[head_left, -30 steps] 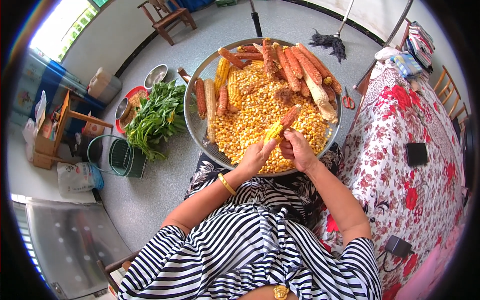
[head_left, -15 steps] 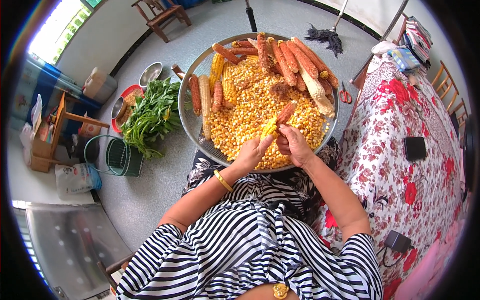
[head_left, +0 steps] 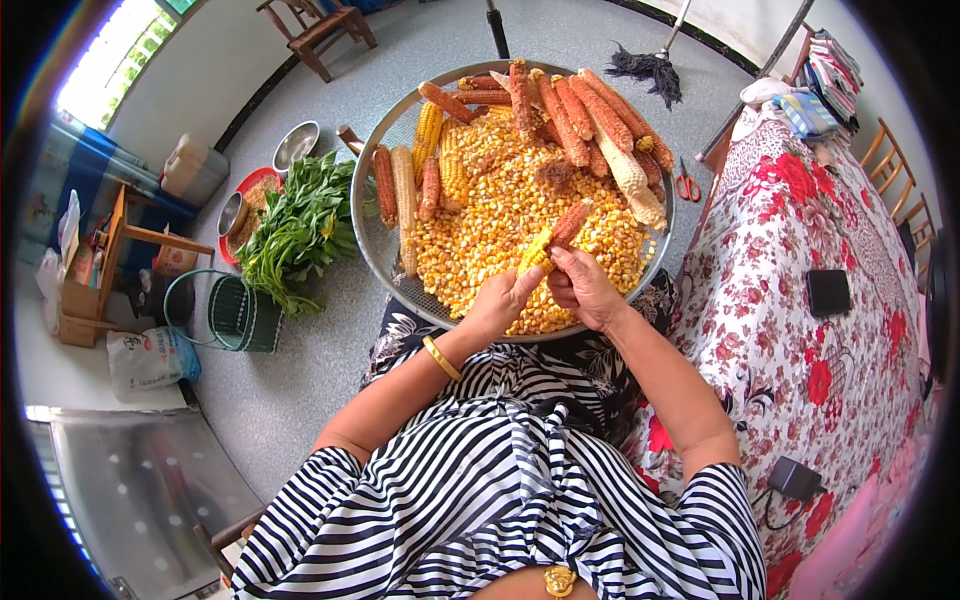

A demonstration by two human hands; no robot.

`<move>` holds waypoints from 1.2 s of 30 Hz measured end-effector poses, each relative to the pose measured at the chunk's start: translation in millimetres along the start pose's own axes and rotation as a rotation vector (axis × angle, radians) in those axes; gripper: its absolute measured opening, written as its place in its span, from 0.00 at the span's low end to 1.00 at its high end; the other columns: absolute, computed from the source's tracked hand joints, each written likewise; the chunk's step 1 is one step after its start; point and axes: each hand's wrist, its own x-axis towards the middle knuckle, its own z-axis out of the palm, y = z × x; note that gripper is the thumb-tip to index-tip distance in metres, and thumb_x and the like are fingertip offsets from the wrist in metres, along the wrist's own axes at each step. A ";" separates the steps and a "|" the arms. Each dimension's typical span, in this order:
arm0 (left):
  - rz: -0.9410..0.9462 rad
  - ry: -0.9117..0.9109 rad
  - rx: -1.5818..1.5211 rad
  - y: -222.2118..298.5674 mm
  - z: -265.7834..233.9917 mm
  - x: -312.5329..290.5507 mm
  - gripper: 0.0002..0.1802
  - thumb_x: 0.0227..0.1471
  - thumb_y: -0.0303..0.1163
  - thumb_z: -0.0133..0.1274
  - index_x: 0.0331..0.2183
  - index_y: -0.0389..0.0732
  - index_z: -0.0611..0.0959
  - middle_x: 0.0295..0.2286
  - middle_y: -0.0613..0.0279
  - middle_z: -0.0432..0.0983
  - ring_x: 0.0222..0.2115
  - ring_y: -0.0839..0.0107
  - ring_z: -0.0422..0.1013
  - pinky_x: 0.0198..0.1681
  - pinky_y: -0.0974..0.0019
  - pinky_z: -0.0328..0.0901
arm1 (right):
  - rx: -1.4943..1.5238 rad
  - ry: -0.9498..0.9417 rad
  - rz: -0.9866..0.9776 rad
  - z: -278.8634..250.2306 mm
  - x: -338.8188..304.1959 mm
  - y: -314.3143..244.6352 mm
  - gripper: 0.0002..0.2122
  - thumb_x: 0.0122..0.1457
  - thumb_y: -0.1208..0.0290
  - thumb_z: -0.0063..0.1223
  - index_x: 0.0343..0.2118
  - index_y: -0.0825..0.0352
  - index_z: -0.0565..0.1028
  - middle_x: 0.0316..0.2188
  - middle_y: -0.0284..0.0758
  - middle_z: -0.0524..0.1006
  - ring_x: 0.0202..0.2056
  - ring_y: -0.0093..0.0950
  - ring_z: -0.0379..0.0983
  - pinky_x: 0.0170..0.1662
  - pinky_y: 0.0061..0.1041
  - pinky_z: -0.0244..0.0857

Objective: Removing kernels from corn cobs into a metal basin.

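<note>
Over a wide round metal sieve [head_left: 437, 310], both hands are closed on a partly shelled ear of corn [head_left: 537, 252]. Yellow kernels cover its near part, by my left hand [head_left: 506, 298]; the far end is bare reddish cob. My right hand [head_left: 586, 290] grips it from the right, thumb pressed near the middle. Loose yellow kernels [head_left: 480, 240] heap beneath the hands. Stripped red cobs [head_left: 572, 125] lie along the sieve's far side, with a pale cob [head_left: 405, 205] and a few yellow ears [head_left: 453, 165] at its left. The palms' inner sides are hidden.
Left of the sieve are leafy greens [head_left: 300, 225], a green basket [head_left: 232, 318] and a red basin [head_left: 262, 190] on the floor. A flowered cloth [head_left: 760, 330] covers the surface at right, bearing a black flat device [head_left: 828, 293]. Scissors [head_left: 686, 184] lie beyond the sieve's right edge.
Both hands keep their grip on the ear of corn, with hardly any shift. The whole view has moved slightly; the sieve sits a little farther left and up.
</note>
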 end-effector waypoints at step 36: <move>0.007 0.025 -0.036 -5.1 -0.3 6.5 0.23 0.52 0.50 0.41 0.23 0.37 0.69 0.12 0.70 0.61 0.13 0.78 0.58 0.16 0.72 0.53 | -0.012 -0.029 0.003 -2.8 1.5 -0.1 0.08 0.56 0.63 0.41 0.29 0.62 0.64 0.17 0.23 0.61 0.14 0.12 0.52 0.15 0.12 0.46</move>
